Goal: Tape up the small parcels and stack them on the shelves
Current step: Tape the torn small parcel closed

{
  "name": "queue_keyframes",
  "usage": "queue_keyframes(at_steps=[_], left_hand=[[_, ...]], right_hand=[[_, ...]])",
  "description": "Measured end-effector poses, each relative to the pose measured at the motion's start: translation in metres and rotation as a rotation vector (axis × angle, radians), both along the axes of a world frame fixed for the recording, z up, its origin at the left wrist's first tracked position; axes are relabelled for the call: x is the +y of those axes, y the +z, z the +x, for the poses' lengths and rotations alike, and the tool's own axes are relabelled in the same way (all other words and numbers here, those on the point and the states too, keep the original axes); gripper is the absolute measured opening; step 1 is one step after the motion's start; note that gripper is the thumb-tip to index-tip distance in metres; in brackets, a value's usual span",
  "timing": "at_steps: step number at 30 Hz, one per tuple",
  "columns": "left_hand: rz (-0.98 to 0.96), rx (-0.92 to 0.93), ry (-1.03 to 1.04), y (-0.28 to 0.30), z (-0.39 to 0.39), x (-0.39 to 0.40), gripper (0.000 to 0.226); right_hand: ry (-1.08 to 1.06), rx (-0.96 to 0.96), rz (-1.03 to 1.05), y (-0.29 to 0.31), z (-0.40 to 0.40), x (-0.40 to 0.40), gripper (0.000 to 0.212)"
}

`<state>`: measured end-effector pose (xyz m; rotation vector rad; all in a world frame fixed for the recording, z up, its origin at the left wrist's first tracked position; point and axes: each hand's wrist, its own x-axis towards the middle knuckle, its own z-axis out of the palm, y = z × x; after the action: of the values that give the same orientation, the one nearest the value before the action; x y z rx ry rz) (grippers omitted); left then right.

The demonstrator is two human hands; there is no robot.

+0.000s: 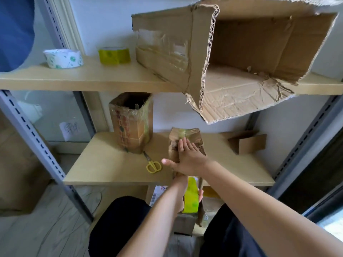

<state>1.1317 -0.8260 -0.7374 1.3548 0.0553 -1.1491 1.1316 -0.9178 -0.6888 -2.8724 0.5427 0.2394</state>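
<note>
The parcel (186,143) stands upright on the shelf (111,164); the right hand (187,154) presses it flat-fingered. Just below, the left hand (182,199) apparently grips the tape (191,197).

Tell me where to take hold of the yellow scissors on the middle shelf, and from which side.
Take the scissors by the yellow loop handles, coming from the shelf's front edge. The handles point toward the person, while the blade tips lie against the open taped box. Probably an easy pinch from above, since they lie flat.
</note>
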Motion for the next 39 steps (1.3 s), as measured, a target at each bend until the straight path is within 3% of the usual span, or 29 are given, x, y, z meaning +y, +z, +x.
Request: queue_keyframes(at_steps=[8, 13, 17, 22, 25, 33, 35, 39], left_hand=[[-0.02, 0.077, 0.003, -0.006, -0.008, 0.018, 0.032], [-0.077, 0.009, 0.031, -0.02, -0.013, 0.019, 0.037], [-0.08, -0.021, -0.02, -0.032, -0.024, 0.031, 0.018], [-0.031, 0.053, -0.018, -0.059, -0.04, 0.048, 0.036], [-0.032, -0.103, -0.014, -0.071, -0.032, 0.043, 0.045], [-0.048, -0.158, -0.055, -0.074, -0.031, 0.035, 0.055], [-0.07, -0.116, -0.019, -0.075, -0.033, 0.036, 0.051], [-0.232, 0.144, 0.053, -0.079, -0.04, 0.038, 0.033]], right_hand=[[0.203, 0.289, 0.02, 0.026, 0.009, -0.034, 0.132], [0.26, 0.139, -0.032, 0.006, -0.001, -0.039, 0.126], [0.234, 0.076, -0.04, 0.001, -0.002, -0.037, 0.122], [0.209, 0.047, -0.038, -0.001, -0.002, -0.033, 0.122], [0.205, 0.016, -0.025, -0.002, -0.004, -0.033, 0.121], [0.213, -0.003, -0.009, -0.003, -0.005, -0.036, 0.121], [0.211, -0.005, -0.005, -0.002, -0.005, -0.036, 0.121], [0.209, -0.008, 0.003, -0.001, -0.005, -0.035, 0.12]])
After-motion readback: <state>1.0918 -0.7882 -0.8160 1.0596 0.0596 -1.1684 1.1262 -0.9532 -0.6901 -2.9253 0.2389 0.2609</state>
